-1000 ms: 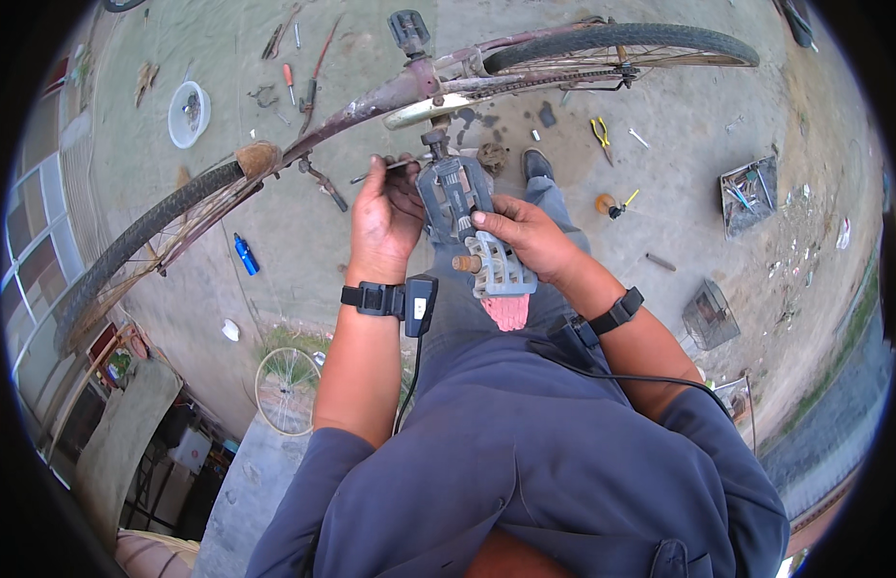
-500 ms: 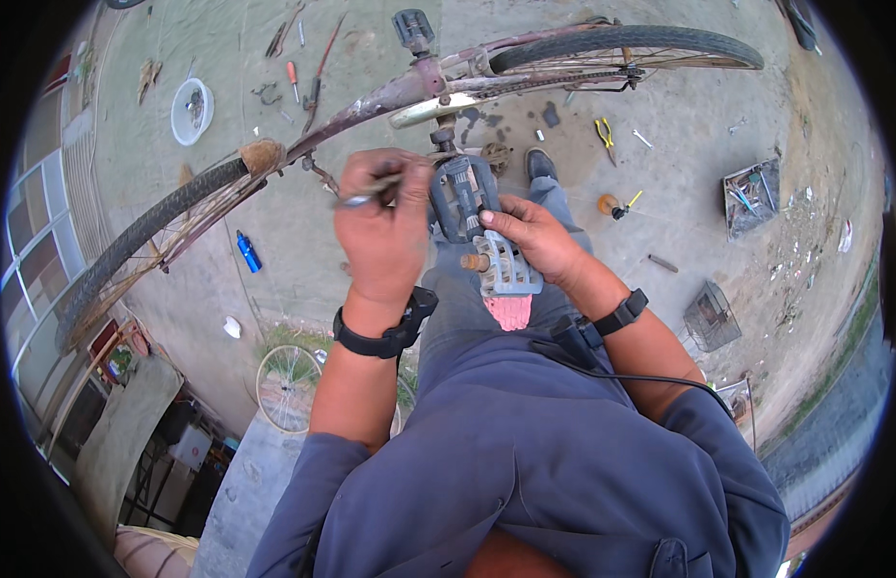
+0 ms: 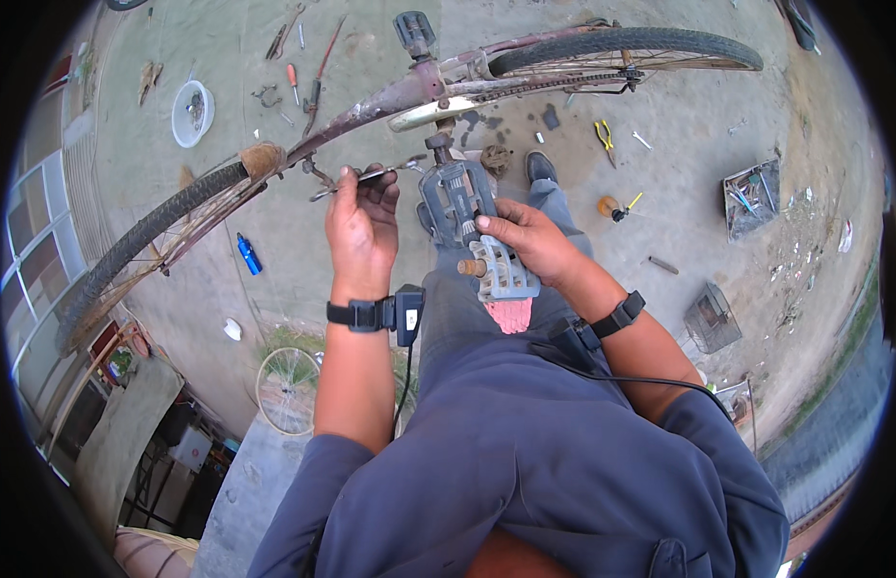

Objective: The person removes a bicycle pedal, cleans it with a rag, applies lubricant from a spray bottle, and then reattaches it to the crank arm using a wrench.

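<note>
My left hand (image 3: 364, 226) is raised with its palm turned up, and its fingers close on a metal wrench (image 3: 373, 175) that sticks out on both sides. To its right is the black pedal (image 3: 454, 197) on the bicycle's crank. My right hand (image 3: 530, 236) grips a loose grey pedal (image 3: 506, 272), thumb on top, close against the lower end of the black one. A rusty threaded spindle (image 3: 471, 267) points left from the grey pedal. Most of my right fingers are hidden behind the pedals.
A purplish bicycle (image 3: 371, 106) spans the top of the view. Yellow-handled pliers (image 3: 604, 137), a small wrench (image 3: 642, 140), a tool tray (image 3: 753, 199), a wire basket (image 3: 713, 318), a blue bottle (image 3: 247, 253) and a white bowl (image 3: 205, 114) lie around on the ground.
My left hand has drawn back left and down from the black pedal and turned palm up, bringing the wrench into plain sight. The right hand and grey pedal have barely shifted.
</note>
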Action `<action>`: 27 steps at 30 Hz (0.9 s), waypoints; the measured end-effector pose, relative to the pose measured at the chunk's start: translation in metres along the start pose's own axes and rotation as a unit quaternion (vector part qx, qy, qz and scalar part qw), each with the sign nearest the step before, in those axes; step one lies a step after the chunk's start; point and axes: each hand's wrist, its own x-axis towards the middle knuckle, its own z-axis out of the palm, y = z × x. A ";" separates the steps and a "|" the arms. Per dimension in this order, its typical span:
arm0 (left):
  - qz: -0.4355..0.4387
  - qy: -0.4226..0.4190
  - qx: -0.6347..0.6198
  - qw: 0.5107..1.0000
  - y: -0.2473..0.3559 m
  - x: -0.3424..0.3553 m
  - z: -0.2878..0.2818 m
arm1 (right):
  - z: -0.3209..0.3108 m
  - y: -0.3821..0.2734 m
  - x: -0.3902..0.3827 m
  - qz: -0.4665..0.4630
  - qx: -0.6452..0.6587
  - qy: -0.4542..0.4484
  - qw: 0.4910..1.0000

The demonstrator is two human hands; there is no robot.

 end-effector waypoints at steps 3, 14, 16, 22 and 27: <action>0.088 -0.001 0.123 0.988 0.014 -0.022 0.020 | 0.000 0.000 -0.002 0.012 0.015 -0.005 1.000; 0.313 -0.111 0.428 0.840 0.004 -0.048 0.061 | -0.007 0.002 -0.003 0.001 0.036 -0.007 0.999; 0.223 -0.076 0.338 0.911 0.000 -0.043 0.052 | -0.008 0.001 -0.004 -0.002 0.011 -0.001 1.000; -0.170 0.001 -0.097 0.981 -0.017 0.006 0.008 | -0.002 0.001 -0.001 -0.008 0.004 -0.019 1.000; -0.003 -0.001 -0.026 1.000 0.004 -0.003 -0.005 | -0.005 0.004 0.001 0.009 0.008 -0.006 1.000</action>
